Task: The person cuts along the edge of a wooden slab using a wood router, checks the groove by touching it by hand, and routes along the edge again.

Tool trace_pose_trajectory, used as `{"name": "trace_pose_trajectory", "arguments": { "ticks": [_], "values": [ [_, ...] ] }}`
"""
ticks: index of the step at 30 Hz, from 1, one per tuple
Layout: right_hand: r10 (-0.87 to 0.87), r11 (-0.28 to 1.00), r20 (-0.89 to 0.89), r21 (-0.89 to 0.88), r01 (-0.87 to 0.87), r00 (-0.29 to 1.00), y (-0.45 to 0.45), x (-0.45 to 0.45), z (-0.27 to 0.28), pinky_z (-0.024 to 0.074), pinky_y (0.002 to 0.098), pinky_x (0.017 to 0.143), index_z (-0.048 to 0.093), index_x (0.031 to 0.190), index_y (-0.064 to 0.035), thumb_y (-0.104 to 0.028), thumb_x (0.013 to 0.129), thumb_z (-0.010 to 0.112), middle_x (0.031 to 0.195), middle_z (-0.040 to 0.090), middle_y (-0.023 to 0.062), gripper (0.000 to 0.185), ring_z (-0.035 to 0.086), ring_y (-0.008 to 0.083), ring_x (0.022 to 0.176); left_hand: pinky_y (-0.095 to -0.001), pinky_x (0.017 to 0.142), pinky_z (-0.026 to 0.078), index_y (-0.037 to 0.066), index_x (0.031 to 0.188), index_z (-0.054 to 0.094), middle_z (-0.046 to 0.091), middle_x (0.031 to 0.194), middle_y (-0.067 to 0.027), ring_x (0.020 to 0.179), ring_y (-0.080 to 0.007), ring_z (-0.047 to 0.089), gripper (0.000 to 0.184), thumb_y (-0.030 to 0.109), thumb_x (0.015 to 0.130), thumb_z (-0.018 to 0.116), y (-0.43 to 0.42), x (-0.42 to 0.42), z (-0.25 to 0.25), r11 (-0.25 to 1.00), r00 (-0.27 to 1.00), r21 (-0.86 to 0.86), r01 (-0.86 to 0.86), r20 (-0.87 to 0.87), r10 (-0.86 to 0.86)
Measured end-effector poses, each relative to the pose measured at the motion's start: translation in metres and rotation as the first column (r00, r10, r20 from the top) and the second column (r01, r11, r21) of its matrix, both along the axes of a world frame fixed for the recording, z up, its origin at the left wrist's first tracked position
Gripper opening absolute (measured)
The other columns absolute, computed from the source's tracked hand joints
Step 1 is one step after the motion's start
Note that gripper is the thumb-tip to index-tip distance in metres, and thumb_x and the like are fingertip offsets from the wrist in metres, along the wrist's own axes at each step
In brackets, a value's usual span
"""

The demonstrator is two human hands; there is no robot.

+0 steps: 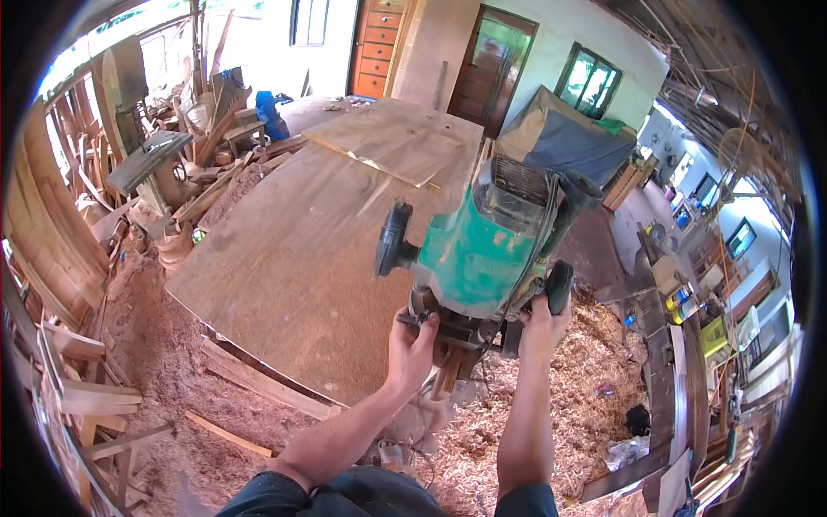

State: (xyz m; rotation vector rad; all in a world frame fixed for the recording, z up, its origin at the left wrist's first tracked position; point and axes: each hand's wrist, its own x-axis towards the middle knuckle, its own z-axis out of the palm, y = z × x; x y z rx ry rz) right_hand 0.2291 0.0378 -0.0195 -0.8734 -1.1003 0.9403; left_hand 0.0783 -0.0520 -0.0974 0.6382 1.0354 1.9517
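A green plunge router [478, 246] with black side handles is held up in front of me, tilted. My left hand [412, 346] is closed at the lower left of its base, thumb against a dark metal part, below the free left handle [394, 241]. Near the right handle [560, 287], my right hand [544, 326] is closed on the router's right side; its fingers are partly hidden behind the tool. A cord [551, 202] runs along the motor housing. Whether a bit is fitted cannot be seen.
A large plywood sheet [284, 258] lies on a low stack ahead and left. Wood shavings [568, 396] cover the floor. Timber offcuts [258, 379] lie by the sheet's front edge. A bandsaw-like machine [151, 164] stands left; a cluttered bench [680, 302] runs along the right.
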Motion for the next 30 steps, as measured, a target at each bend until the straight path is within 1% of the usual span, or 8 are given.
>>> {"name": "trace_pose_trajectory", "arguments": {
  "ticks": [8, 11, 14, 17, 20, 26, 29, 30],
  "values": [
    [-0.004, 1.000, 0.000, 0.023, 0.004, 1.000, 0.022, -0.001, -0.008, 0.0556, 0.0262, 0.056, 0.057, 0.115, -0.0020, -0.014, 0.088, 0.064, 0.093, 0.059, 0.0050, 0.030, 0.061, 0.0121, 0.074, -0.0264, 0.085, 0.043, -0.002, 0.120, 0.051, 0.061, 0.103, -0.0038, 0.095, -0.0093, 0.052, 0.030, 0.016, 0.099, 0.063, 0.024, -0.001, -0.011, 0.999, 0.999, 0.032, -0.034, -0.030, 0.035],
    [-0.044, 0.999, -0.019, 0.021, 0.044, 0.999, 0.027, -0.005, -0.004, 0.0466, 0.0219, 0.048, 0.058, 0.106, -0.0060, -0.007, 0.091, 0.062, 0.084, 0.059, 0.0002, 0.016, 0.058, 0.0077, 0.065, -0.0270, 0.084, 0.043, -0.002, 0.118, 0.052, 0.061, 0.102, -0.0037, 0.093, -0.0098, 0.052, 0.031, 0.018, 0.098, 0.064, 0.034, -0.004, -0.011, 0.999, 0.997, 0.023, -0.040, -0.063, 0.041],
    [-0.039, 0.999, -0.035, 0.027, 0.040, 0.999, 0.032, -0.008, -0.002, 0.0479, 0.0229, 0.049, 0.057, 0.104, -0.0063, -0.009, 0.090, 0.063, 0.082, 0.057, -0.0002, 0.015, 0.058, 0.0087, 0.066, -0.0271, 0.082, 0.043, -0.002, 0.115, 0.053, 0.061, 0.099, -0.0035, 0.092, -0.0098, 0.052, 0.029, 0.018, 0.098, 0.065, 0.042, -0.006, -0.015, 0.999, 0.997, 0.027, -0.035, -0.074, 0.037],
    [-0.013, 0.999, -0.042, 0.029, 0.014, 0.999, 0.048, -0.004, -0.009, 0.0574, 0.0274, 0.053, 0.057, 0.111, -0.0012, -0.015, 0.087, 0.066, 0.091, 0.060, 0.0054, 0.029, 0.062, 0.0129, 0.070, -0.0271, 0.080, 0.043, -0.002, 0.112, 0.054, 0.061, 0.097, -0.0029, 0.089, -0.0097, 0.052, 0.027, 0.018, 0.098, 0.065, 0.052, -0.009, -0.015, 0.999, 0.996, 0.034, -0.020, -0.086, 0.022],
    [-0.040, 0.999, 0.031, -0.009, 0.040, 0.999, 0.046, -0.007, -0.002, 0.0577, 0.0277, 0.053, 0.057, 0.110, -0.0007, -0.015, 0.087, 0.067, 0.091, 0.061, 0.0057, 0.029, 0.062, 0.0128, 0.070, -0.0272, 0.077, 0.044, -0.002, 0.111, 0.056, 0.062, 0.094, -0.0020, 0.086, -0.0094, 0.052, 0.027, 0.018, 0.097, 0.065, 0.059, -0.013, -0.015, 0.999, 0.996, 0.031, -0.009, -0.091, 0.011],
    [-0.002, 1.000, -0.021, -0.026, 0.001, 1.000, 0.044, -0.004, -0.006, 0.0573, 0.0273, 0.053, 0.057, 0.110, -0.0021, -0.015, 0.087, 0.067, 0.092, 0.061, 0.0054, 0.028, 0.063, 0.0128, 0.071, -0.0263, 0.072, 0.044, -0.003, 0.115, 0.056, 0.062, 0.092, -0.0009, 0.082, -0.0085, 0.052, 0.031, 0.020, 0.096, 0.067, 0.051, -0.011, -0.017, 0.998, 1.000, -0.055, -0.012, -0.024, 0.011],
    [-0.008, 0.999, 0.019, -0.037, 0.009, 1.000, 0.031, -0.001, -0.005, 0.0573, 0.0272, 0.053, 0.058, 0.111, -0.0033, -0.014, 0.087, 0.066, 0.091, 0.061, 0.0048, 0.028, 0.064, 0.0130, 0.072, -0.0256, 0.069, 0.043, -0.003, 0.115, 0.056, 0.061, 0.090, -0.0001, 0.080, -0.0077, 0.051, 0.032, 0.020, 0.096, 0.067, 0.034, -0.006, -0.016, 0.997, 1.000, -0.081, -0.003, 0.017, 0.005],
    [-0.019, 0.999, 0.007, -0.032, 0.019, 1.000, 0.026, -0.002, -0.004, 0.0547, 0.0263, 0.052, 0.058, 0.108, -0.0048, -0.014, 0.088, 0.066, 0.088, 0.061, 0.0032, 0.024, 0.062, 0.0119, 0.068, -0.0255, 0.068, 0.043, -0.002, 0.115, 0.056, 0.061, 0.089, 0.0001, 0.079, -0.0073, 0.051, 0.032, 0.020, 0.096, 0.067, 0.030, -0.006, -0.016, 0.997, 0.999, -0.075, 0.006, 0.032, -0.003]
  ]
}}
